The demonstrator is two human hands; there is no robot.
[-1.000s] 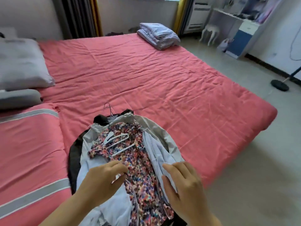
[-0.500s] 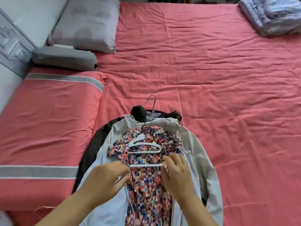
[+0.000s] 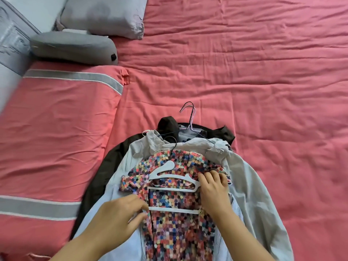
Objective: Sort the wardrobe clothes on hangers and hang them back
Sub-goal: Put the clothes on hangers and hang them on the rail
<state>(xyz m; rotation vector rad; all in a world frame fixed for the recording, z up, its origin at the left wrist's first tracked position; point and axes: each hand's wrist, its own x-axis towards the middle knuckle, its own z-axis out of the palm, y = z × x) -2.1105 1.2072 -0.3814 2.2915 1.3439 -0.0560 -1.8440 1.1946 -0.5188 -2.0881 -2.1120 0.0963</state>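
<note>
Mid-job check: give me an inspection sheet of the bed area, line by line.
Surface: bed with a creased red sheet.
Job's things: patterned garment on a white hanger, lying on a grey jacket, with a dark garment beneath; wire hangers poke out at the top.
Clutter: grey pillows, red striped quilt.
Grippers: left hand pinches the garment's edge at the hanger's lower bar; right hand holds the hanger's right shoulder.
Cables: nothing seen.
Surroundings: grey headboard.
</note>
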